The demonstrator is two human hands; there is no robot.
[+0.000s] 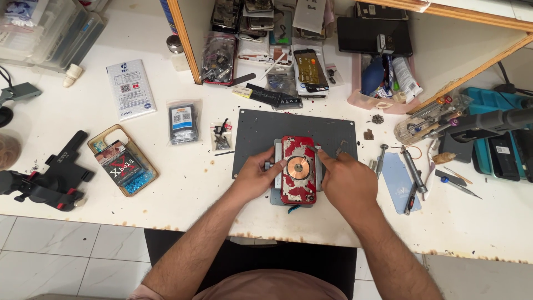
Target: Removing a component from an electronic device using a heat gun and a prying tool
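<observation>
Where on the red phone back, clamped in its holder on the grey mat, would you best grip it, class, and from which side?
Probably by its two long edges, from left and right: the red phone back lies flat, coil up, as the left hand and right hand flank it.

Between the left hand (256, 176) and the right hand (345, 180) a phone body (298, 169) lies in a clamp on a mat (261, 130), which rests on the surface (183, 183). Left of the left hand lie a small bag of parts (221, 136), a pouch (182, 121), a phone case (122, 159) and, farthest out, a holder stand (47, 178). Right of the right hand lie a card (397, 180) and screwdrivers (414, 171), and beyond both hands a tray of tubes (383, 83) stands behind the mat.
</observation>
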